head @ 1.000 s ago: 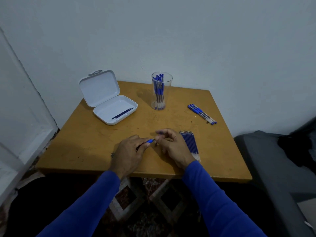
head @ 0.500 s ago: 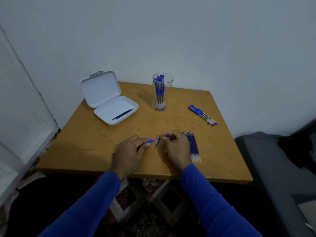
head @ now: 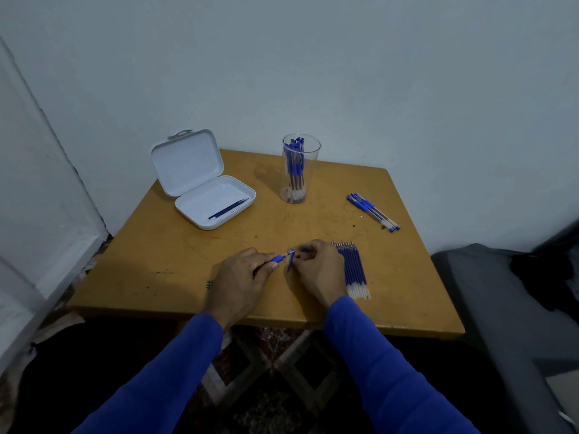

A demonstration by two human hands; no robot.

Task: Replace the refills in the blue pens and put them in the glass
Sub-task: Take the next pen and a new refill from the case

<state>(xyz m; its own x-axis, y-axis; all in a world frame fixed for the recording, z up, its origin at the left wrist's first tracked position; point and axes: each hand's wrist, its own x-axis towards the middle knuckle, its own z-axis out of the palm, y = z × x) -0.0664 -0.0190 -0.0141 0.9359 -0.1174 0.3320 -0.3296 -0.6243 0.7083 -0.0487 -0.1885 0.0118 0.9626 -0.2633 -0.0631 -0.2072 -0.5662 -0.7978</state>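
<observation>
Left hand (head: 241,277) grips slim blue pen (head: 277,259); right hand (head: 319,270) pinches small blue cap (head: 290,260); smooth wooden table (head: 156,261)

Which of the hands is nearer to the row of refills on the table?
Right. The right hand sits directly beside the row of refills, touching or nearly so; the left hand is farther off, beyond the right hand.

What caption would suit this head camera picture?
Both hands, left and right, work a blue pen apart beside spare refills.
</observation>
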